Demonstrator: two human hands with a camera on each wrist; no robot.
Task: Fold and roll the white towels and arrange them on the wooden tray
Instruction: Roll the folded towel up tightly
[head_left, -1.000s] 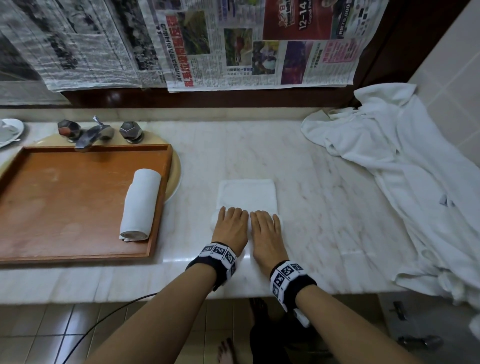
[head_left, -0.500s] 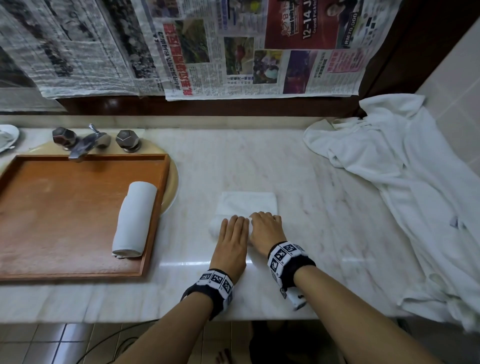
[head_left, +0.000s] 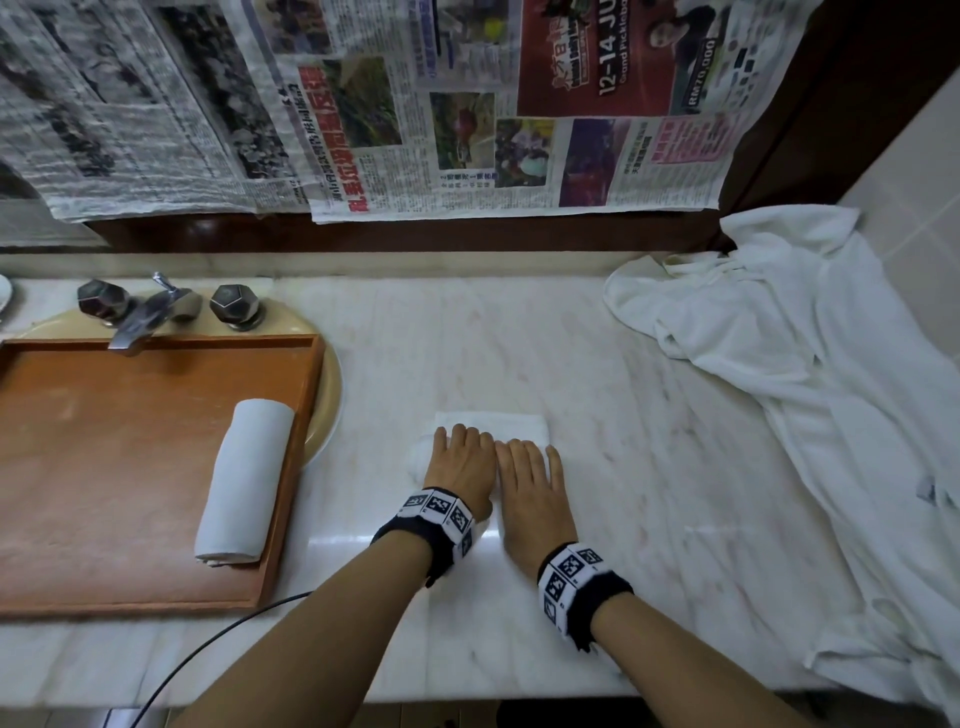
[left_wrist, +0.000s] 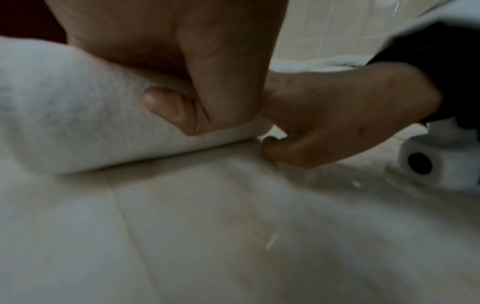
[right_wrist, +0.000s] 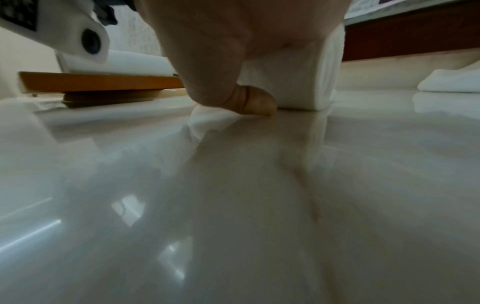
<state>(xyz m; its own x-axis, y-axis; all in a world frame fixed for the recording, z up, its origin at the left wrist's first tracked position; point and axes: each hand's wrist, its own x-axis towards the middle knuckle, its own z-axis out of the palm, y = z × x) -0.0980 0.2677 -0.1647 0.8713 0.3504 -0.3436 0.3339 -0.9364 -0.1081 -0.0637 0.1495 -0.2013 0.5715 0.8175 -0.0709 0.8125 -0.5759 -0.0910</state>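
On the marble counter lies a white towel, partly rolled, with a short flat strip showing beyond my fingers. My left hand lies over the roll, its thumb tucked against the near side. Beside it, touching, my right hand presses the roll with straight fingers, thumb down on the counter. To the left stands the wooden tray, with one finished rolled towel lying along its right rim.
A big crumpled white cloth covers the counter's right side and hangs over the edge. The tray sits over a sink with a faucet behind it. Newspaper covers the wall. A black cable runs past the front edge.
Both hands have pushed the roll away from me, and the flat strip of towel has grown shorter. My right hand's fingers went from curled to straighter.
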